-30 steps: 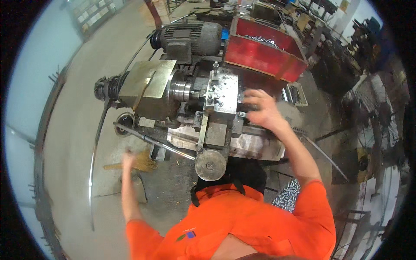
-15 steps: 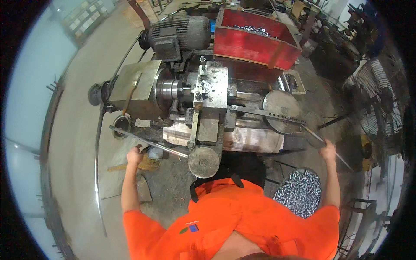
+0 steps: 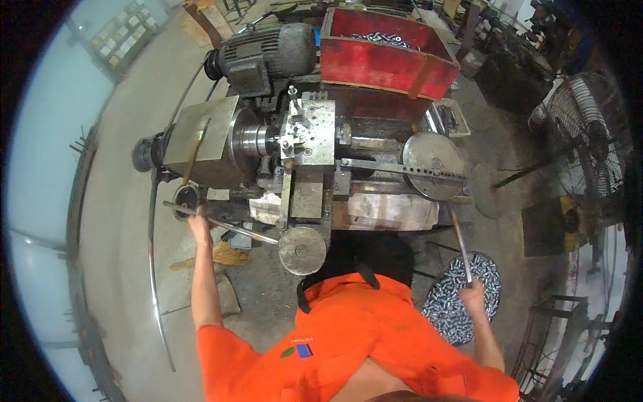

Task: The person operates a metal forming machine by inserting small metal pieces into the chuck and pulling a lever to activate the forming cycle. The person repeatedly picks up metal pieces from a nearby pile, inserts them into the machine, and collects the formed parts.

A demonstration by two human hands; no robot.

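Observation:
My right hand [image 3: 473,295] is closed around a metal lever [image 3: 462,248] that slants up toward the large round disc [image 3: 434,164] at the right end of a lathe. At the left, my left hand [image 3: 199,226] grips a long lever bar [image 3: 231,226] running to a smaller round disc [image 3: 303,250] at the front. Between the levers sits a bright tool block [image 3: 311,132] on the slide, facing the chuck [image 3: 251,141]. Its tool tip lies close to the chuck; whether it touches a workpiece is too small to tell.
A red box [image 3: 382,67] holding small metal parts stands behind the lathe, beside an electric motor [image 3: 271,57]. A basin of shiny metal parts [image 3: 462,311] sits below my right hand. A fan [image 3: 589,134] stands at the right; a straw broom [image 3: 231,254] lies at the left.
My right hand has swung its lever down and inward, toward the parts basin. The tool block has slid left, nearer the chuck. My left hand has risen onto the left lever bar.

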